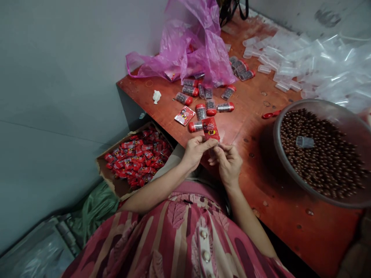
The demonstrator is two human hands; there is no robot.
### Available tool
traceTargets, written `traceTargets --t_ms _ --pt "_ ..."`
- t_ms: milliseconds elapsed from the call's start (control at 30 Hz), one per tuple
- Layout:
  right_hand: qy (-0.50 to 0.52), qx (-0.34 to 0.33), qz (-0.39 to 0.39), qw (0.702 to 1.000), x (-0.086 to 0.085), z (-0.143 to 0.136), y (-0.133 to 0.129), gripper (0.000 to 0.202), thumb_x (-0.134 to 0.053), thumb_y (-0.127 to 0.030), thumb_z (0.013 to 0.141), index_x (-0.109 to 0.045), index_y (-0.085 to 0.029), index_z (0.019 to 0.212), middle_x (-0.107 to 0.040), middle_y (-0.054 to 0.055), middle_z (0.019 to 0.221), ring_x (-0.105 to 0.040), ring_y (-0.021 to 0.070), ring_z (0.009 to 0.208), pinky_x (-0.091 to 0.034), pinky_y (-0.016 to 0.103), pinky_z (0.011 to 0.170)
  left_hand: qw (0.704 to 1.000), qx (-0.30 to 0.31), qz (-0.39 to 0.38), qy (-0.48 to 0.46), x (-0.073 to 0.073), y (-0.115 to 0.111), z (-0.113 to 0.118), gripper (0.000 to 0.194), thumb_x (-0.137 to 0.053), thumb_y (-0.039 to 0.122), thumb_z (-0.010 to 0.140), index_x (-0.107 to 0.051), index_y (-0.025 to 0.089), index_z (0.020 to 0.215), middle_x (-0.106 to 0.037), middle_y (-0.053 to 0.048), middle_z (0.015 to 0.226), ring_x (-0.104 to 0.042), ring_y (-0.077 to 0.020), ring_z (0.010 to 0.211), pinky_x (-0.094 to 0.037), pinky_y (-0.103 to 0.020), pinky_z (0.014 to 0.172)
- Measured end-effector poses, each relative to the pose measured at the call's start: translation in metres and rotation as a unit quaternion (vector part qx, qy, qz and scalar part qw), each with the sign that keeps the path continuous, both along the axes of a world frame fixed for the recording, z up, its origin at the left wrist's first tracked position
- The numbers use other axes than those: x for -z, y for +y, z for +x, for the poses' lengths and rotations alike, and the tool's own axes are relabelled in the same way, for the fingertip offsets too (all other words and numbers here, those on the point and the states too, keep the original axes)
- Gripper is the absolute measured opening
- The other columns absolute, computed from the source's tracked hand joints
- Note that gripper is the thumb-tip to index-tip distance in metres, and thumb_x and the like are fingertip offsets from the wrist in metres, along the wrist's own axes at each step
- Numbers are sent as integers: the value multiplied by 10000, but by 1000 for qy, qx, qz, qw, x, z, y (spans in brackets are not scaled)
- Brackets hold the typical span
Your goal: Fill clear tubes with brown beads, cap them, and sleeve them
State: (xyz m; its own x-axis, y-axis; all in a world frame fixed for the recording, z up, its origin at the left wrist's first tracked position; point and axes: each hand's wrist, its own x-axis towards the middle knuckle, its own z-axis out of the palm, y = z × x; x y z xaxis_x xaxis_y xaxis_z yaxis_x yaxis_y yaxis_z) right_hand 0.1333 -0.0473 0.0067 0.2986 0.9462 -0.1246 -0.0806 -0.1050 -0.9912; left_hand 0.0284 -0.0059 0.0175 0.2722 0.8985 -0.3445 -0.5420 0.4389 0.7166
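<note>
The left hand [195, 152] has its thumb [209, 144] stretched nearly straight toward the right hand's fingertips [219, 147], its own fingers folded behind that thumb in a pinch. The right hand [230, 164] is also pinched, thumb bent upward, fingers curled, their tips close beside those of the left. Behind the left fingers, the left forearm [159, 185] slants down and outward; behind the right fingers, the right forearm [252, 222] runs down and outward, more steeply, both bare
</note>
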Motion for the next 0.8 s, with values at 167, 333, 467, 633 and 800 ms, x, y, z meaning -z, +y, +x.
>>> traceTargets --t_ms 167,333,467,633,800 --pt "70 -18 -29 997 1 -3 1 297 -661 -451 796 -522 -191 825 -632 -52 535 -556 95 356 -428 177 334 1000 -2 26 13 0 -3 -3 308 -777 395 679 -612 139 726 -611 11 578 -522 -88 410 -386 -220 406" --pt "-87 11 41 995 5 -5 -5 242 -704 -380 777 -583 -193 869 -693 -25 724 -625 90 479 -528 202 460 999 -40 -17 3 2 -2 1 354 -831 386 597 -631 115 707 -607 14 583 -519 -60 445 -400 -190 444" --pt "11 -15 16 1000 3 -5 -5 227 -668 -386 812 -561 -193 866 -654 -53 584 -602 103 403 -494 194 381 998 59 5 -25 4 -3 -3 375 -773 436 659 -666 93 767 -565 22 503 -457 -79 339 -372 -227 363" --pt "69 -13 -1 998 2 -9 -5 257 -672 -406 805 -543 -192 859 -643 -64 562 -610 107 398 -491 185 361 996 89 8 -17 2 0 -12 370 -804 413 619 -669 96 753 -592 4 545 -487 -83 374 -412 -233 385" --pt "-31 20 41 998 7 -11 -7 218 -681 -372 807 -566 -196 865 -653 -62 600 -606 86 418 -515 178 414 998 5 -22 51 -3 -1 -4 389 -840 413 554 -614 112 651 -564 22 498 -475 -70 363 -363 -197 362"
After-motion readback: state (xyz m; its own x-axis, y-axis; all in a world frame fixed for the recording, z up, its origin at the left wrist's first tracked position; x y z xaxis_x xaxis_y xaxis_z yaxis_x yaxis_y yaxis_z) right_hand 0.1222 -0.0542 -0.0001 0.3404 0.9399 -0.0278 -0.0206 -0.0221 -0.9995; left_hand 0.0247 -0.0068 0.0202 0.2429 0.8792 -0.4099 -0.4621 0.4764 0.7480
